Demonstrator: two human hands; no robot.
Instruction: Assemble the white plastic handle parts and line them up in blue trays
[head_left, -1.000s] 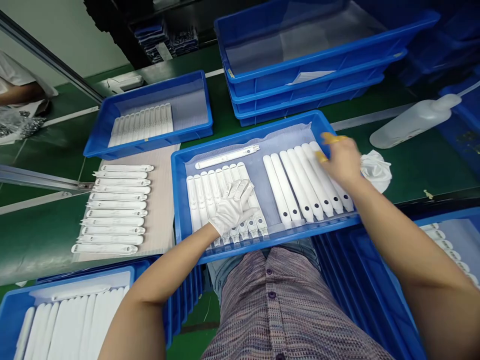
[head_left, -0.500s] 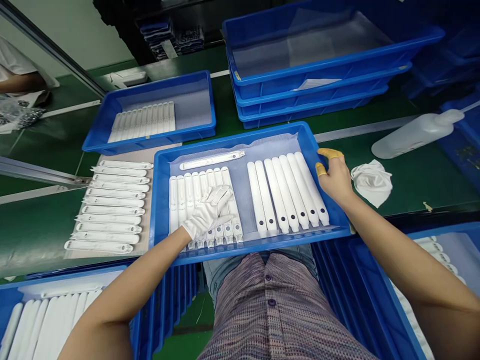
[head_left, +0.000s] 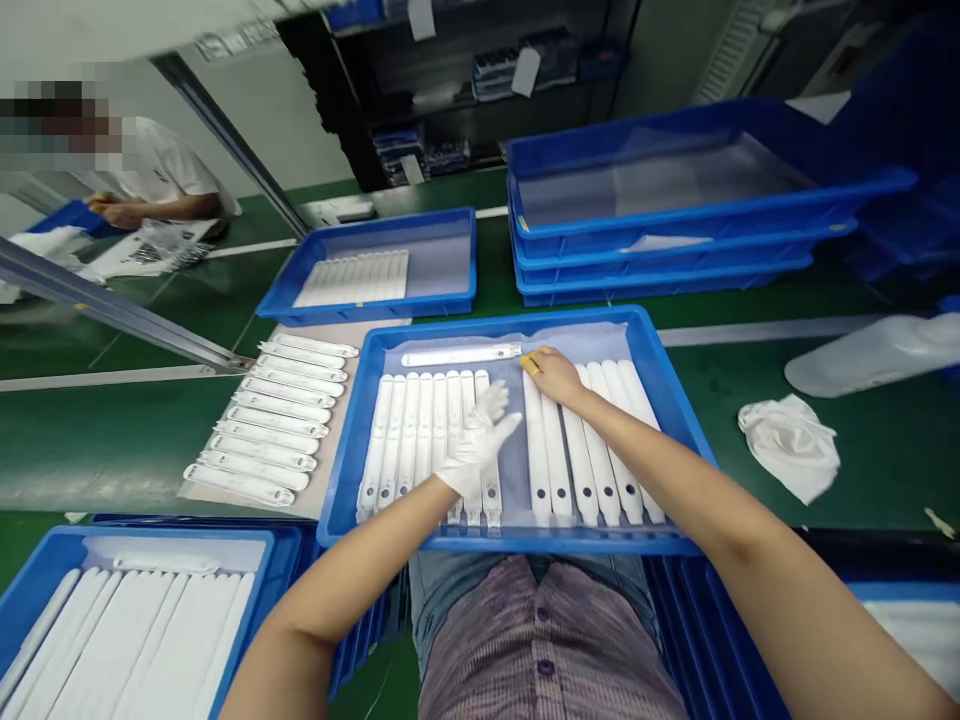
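Note:
A blue tray (head_left: 675, 400) sits in front of me on the green belt, lined with a pale sheet. It holds a left row of slotted white plastic strips (head_left: 416, 430), a right row of smooth white covers (head_left: 600, 450) and one strip lying crosswise (head_left: 457, 355) at the back. My left hand (head_left: 480, 440), in a white glove, lies flat with fingers apart on the right end of the left row. My bare right hand (head_left: 553, 375), with yellow finger cots, reaches to the right end of the crosswise strip and touches it with pinched fingertips.
A mat with several white strips (head_left: 270, 430) lies left of the tray. Behind are a blue tray of strips (head_left: 375, 275) and stacked blue trays (head_left: 675, 230). A crumpled white cloth (head_left: 787, 445) and a lying bottle (head_left: 870, 355) are at right. Another person (head_left: 150, 180) works far left.
My right hand left the tray's right rim and moved inward to the crosswise strip at the back. The view tilted up and the tray shifted right in frame. My left hand stayed on the left row.

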